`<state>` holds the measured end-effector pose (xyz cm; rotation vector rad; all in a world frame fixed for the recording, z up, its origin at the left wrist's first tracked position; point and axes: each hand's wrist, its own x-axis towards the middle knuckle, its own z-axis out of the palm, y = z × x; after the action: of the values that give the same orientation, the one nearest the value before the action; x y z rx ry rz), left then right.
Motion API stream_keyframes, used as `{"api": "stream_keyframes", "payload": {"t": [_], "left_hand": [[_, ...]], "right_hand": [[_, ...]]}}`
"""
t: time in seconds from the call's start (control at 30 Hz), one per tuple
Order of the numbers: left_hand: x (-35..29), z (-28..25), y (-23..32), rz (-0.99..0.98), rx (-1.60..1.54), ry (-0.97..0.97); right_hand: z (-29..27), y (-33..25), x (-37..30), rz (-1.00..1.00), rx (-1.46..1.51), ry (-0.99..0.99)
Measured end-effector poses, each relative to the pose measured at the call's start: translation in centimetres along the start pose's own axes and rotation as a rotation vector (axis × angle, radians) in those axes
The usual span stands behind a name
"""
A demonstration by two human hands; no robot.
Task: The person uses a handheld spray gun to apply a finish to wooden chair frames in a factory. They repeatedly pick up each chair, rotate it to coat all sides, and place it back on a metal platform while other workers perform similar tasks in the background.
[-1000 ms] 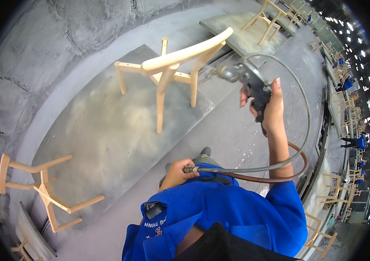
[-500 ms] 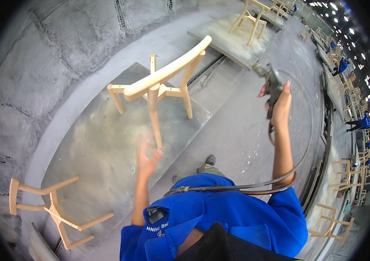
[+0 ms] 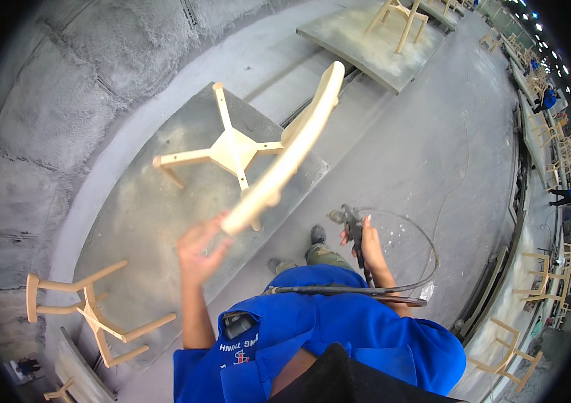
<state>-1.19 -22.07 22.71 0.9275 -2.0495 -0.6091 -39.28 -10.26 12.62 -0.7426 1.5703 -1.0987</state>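
The left hand (image 3: 199,250) is raised and closed on the lower end of the curved back rail of an unfinished wooden chair frame (image 3: 258,158), which sits tipped over on the grey platform (image 3: 137,215), its legs splayed toward the platform's far corner and the rail slanting up past its right edge. Half a second earlier that hand was only reaching up, fingers spread, short of the frame, and the frame stood on its legs nearer the far left of the platform; a second ago the hand was down at the chest holding the hose. The right hand (image 3: 369,250) is wrapped around the grip of a spray gun (image 3: 349,225), now lowered beside the blue work shirt over the concrete floor, where before it was held high and out to the right. The dark hose (image 3: 393,289) loops from the gun across the person's front. Another bare chair frame (image 3: 87,312) lies on its side by the platform's near left corner, unmoved.
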Motion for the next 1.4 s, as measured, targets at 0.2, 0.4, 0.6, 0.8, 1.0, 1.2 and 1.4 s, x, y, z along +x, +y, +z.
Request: {"api": "stream_keyframes", "payload": {"t": [0.2,0.4,0.6,0.8,1.0,1.2,1.4], "left_hand": [[4.4,12.3,5.8,0.441,-0.115,0.141],[11.1,18.5,5.2,0.610,0.204,0.355],[24.8,22.4,1.2,0.359,0.248,0.385],[29.8,25.2,-2.0,0.080,0.281,0.484],[13.4,27.1,-7.2,-0.370,0.089,0.142],[-5.9,26.4,-4.8,-0.968,-0.300,-0.306],[-15.9,26.2,0.2,-1.085,-0.701,-0.212]], "right_hand": [[-3.1,-3.9,6.0,-0.136,0.059,0.232],[-4.6,-6.8,8.2,-0.264,0.111,0.182],[-7.5,-12.0,10.9,-0.428,0.263,0.206],[-12.6,-17.6,11.5,-0.477,0.634,0.189],[-13.3,-15.7,15.3,-0.250,0.874,-0.054],[-13.5,-12.8,17.1,-0.072,0.823,-0.013],[-10.3,-9.3,22.5,0.011,0.864,-0.186]]}}
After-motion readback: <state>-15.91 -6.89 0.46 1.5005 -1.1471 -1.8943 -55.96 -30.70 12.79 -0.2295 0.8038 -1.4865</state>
